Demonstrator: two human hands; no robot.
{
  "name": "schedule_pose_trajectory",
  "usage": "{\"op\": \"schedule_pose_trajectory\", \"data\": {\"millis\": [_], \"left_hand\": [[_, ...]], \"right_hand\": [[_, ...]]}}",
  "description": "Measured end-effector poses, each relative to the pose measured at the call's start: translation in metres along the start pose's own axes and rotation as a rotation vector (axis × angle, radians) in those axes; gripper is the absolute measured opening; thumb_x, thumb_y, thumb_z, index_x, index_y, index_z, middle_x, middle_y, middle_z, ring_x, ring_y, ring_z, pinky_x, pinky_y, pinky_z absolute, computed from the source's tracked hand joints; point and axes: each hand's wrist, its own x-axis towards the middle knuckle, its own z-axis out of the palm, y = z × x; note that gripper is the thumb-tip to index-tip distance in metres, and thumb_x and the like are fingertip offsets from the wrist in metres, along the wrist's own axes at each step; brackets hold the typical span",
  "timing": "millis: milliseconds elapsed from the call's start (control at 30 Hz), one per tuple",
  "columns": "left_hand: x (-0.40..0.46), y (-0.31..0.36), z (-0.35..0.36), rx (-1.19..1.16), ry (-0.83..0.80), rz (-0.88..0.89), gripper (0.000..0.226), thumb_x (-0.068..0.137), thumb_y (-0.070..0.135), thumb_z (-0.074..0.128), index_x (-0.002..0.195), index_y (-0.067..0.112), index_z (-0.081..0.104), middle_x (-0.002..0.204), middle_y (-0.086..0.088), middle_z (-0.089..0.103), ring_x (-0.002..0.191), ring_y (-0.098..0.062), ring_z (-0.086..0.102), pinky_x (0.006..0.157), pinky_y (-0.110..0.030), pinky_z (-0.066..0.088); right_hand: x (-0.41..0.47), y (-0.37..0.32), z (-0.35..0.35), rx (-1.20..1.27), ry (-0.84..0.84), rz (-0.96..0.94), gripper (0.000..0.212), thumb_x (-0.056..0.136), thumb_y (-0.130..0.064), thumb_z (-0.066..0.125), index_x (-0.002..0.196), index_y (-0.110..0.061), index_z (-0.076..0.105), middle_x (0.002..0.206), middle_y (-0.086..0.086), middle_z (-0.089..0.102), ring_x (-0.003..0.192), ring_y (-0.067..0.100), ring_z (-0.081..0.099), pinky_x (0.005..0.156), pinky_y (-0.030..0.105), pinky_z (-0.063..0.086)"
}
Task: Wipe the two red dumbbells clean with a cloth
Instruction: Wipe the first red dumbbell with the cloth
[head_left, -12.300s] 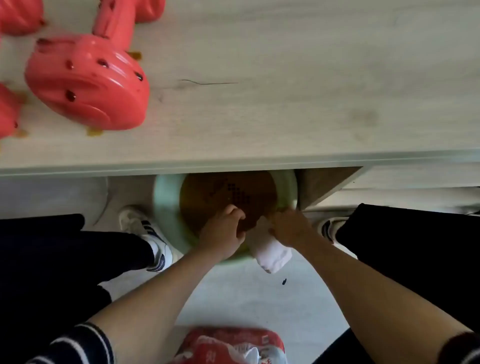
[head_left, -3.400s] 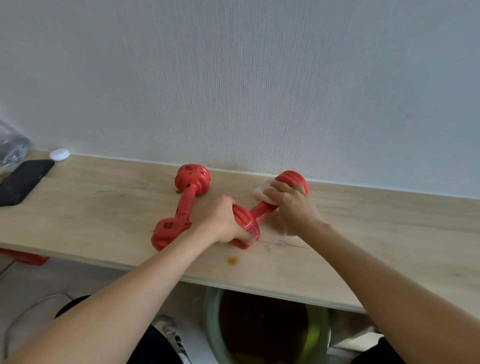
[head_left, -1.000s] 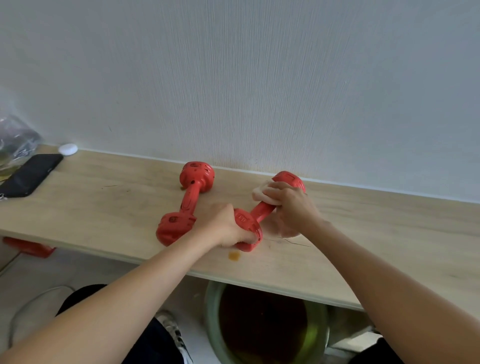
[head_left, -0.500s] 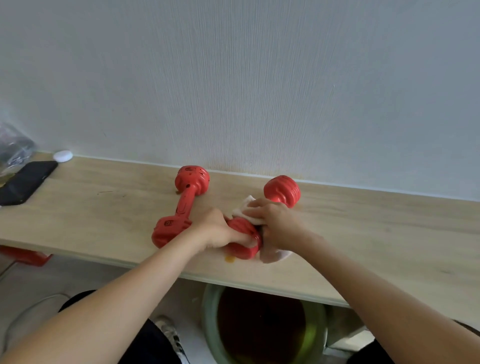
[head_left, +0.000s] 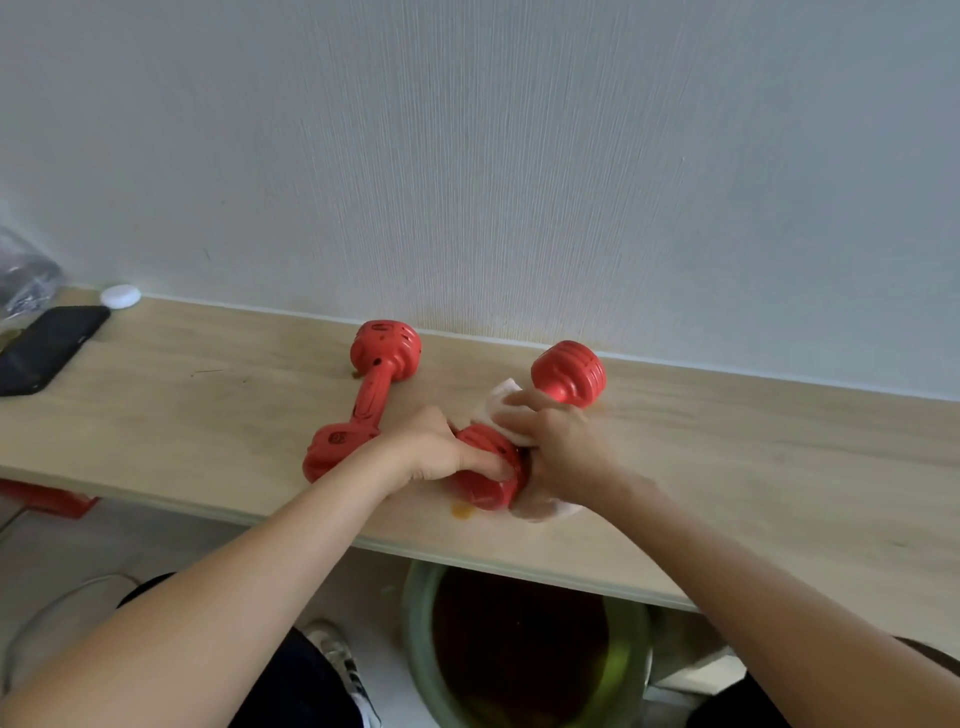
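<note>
Black, a phone (head_left: 44, 348) lies at the far left edge of the wooden table (head_left: 753, 467), with a small white disc (head_left: 120, 296) just behind it by the wall. Left of centre, one red dumbbell (head_left: 366, 397) lies free on the table, its far end near the wall. At centre, the left hand (head_left: 434, 452) grips the near end of the second dumbbell (head_left: 569, 371), fingers curled over it. Just right, the right hand (head_left: 558, 447) is closed around a white cloth (head_left: 501, 402) wrapped on that dumbbell's handle. An orange spot (head_left: 461, 512) marks the table below. Under the table edge sits a green basin (head_left: 415, 623) of brown water.
</note>
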Motion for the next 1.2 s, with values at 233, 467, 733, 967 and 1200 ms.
{"op": "schedule_pose_trajectory", "data": {"millis": [233, 467, 733, 967, 1200], "left_hand": [[-0.001, 0.000, 0.000, 0.055, -0.020, 0.009, 0.054, 0.056, 0.049, 0.085, 0.093, 0.014, 0.067, 0.085, 0.002, 0.067, 0.076, -0.012, 0.061, 0.063, -0.024, 0.045], [-0.017, 0.016, 0.033, 0.545, 0.316, 0.159, 0.064, 0.058, 0.046, 0.075, 0.104, 0.013, 0.046, 0.106, -0.003, 0.040, 0.098, -0.024, 0.049, 0.072, -0.033, 0.046], [-0.001, 0.010, 0.013, 0.319, 0.203, 0.120, 0.055, 0.035, 0.048, 0.081, 0.082, 0.022, 0.071, 0.073, 0.002, 0.070, 0.068, -0.015, 0.066, 0.063, -0.031, 0.055], [-0.001, 0.007, 0.005, 0.212, 0.143, 0.071, 0.060, 0.044, 0.048, 0.088, 0.089, 0.014, 0.066, 0.087, -0.001, 0.070, 0.075, -0.015, 0.064, 0.060, -0.029, 0.048], [0.002, 0.009, -0.001, 0.268, 0.160, 0.045, 0.054, 0.037, 0.051, 0.084, 0.076, 0.016, 0.068, 0.081, -0.002, 0.072, 0.074, -0.018, 0.068, 0.069, -0.033, 0.055]], "right_hand": [[0.023, 0.030, -0.018, -0.122, 0.011, 0.061, 0.042, 0.070, 0.002, 0.051, 0.102, -0.020, 0.067, 0.113, -0.001, 0.061, 0.114, 0.024, 0.054, 0.086, 0.040, 0.046], [0.026, 0.031, -0.017, -0.140, -0.016, 0.089, 0.045, 0.070, 0.001, 0.051, 0.107, -0.021, 0.065, 0.119, -0.003, 0.058, 0.118, 0.022, 0.052, 0.091, 0.038, 0.042], [0.006, 0.000, -0.005, 0.069, -0.070, 0.066, 0.052, 0.076, -0.004, 0.056, 0.122, -0.027, 0.062, 0.140, -0.005, 0.046, 0.120, 0.021, 0.050, 0.087, 0.030, 0.043], [0.024, 0.032, -0.010, -0.022, 0.085, 0.161, 0.054, 0.081, 0.001, 0.049, 0.121, -0.032, 0.063, 0.139, -0.005, 0.048, 0.123, 0.021, 0.050, 0.081, 0.032, 0.045], [0.003, 0.003, 0.003, 0.101, 0.025, 0.028, 0.053, 0.075, -0.001, 0.056, 0.121, -0.027, 0.064, 0.137, -0.001, 0.048, 0.113, 0.028, 0.056, 0.085, 0.032, 0.044]]}}
